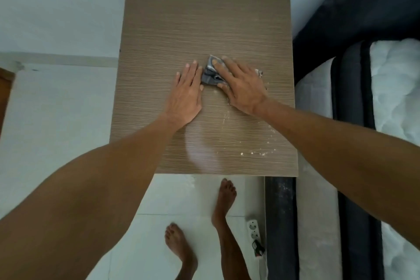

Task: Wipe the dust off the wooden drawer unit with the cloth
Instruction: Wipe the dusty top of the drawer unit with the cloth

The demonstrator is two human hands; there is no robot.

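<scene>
Wooden drawer unit (204, 29) top carrying grey cloth (210, 73) near right edge; both hands lying flat on it; pale crumbs (252, 153) lying scattered toward near right corner.

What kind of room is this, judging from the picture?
Most likely a bedroom. A mattress on a dark bed frame stands right beside the wooden drawer unit, which looks like a bedside cabinet, and a power strip lies on the white tiled floor.

both arms reach forward; left hand (186, 93) flat, right hand (241, 84) flat, fingers spread
</scene>
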